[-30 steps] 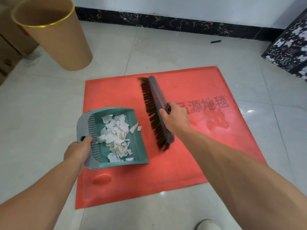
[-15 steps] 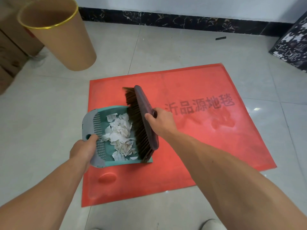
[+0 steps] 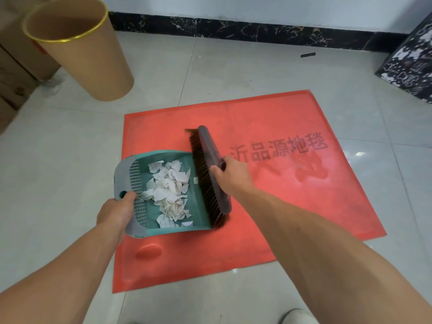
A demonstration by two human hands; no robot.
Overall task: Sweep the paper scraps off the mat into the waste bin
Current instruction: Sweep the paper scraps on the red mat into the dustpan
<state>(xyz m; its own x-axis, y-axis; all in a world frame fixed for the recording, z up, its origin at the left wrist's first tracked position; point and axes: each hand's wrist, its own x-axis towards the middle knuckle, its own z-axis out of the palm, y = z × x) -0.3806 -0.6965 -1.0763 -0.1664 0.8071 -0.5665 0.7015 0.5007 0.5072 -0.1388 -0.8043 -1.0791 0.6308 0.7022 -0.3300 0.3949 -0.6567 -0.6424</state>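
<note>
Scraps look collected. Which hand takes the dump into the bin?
Left hand: it grips the teal plastic dustpan holding the white paper scraps, and the tan cylindrical waste bin stands on its side. Right hand holds only the dark bristle brush.

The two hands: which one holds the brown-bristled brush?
The right hand grips the brown-bristled brush; the left hand holds the teal plastic dustpan.

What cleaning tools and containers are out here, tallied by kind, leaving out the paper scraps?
Brush: 1
Dustpan: 1
Bin: 1
Mat: 1
Total: 4
</note>
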